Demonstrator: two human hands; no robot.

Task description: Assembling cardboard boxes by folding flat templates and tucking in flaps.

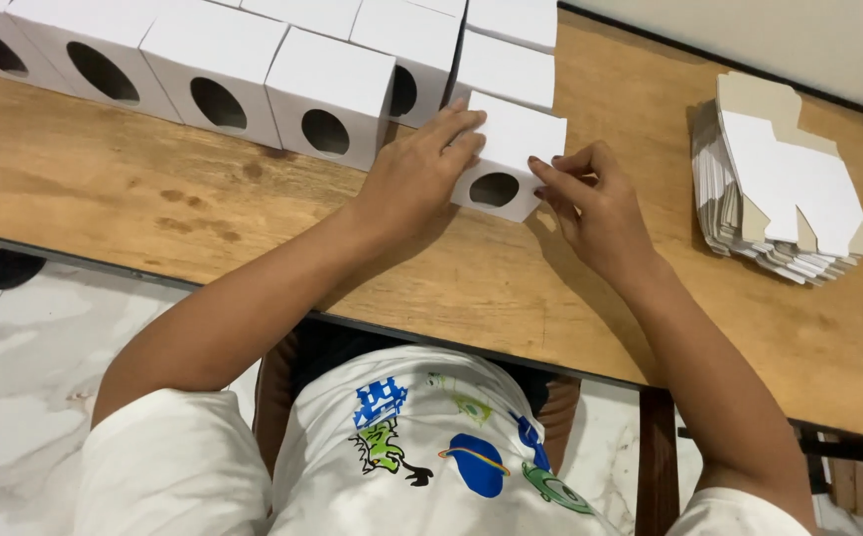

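Both hands — left hand [421,169], right hand [595,203] — grip a white box [511,159] on the wooden table [153,199].

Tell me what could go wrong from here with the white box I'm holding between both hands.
1. The left hand presses the white box from the side; thin card could dent around its oval hole.
2. The box sits close to the row of finished boxes; a nudge may knock that row askew.
3. The stack of flat blanks lies near the table edge, so a right hand sweep might scatter it.
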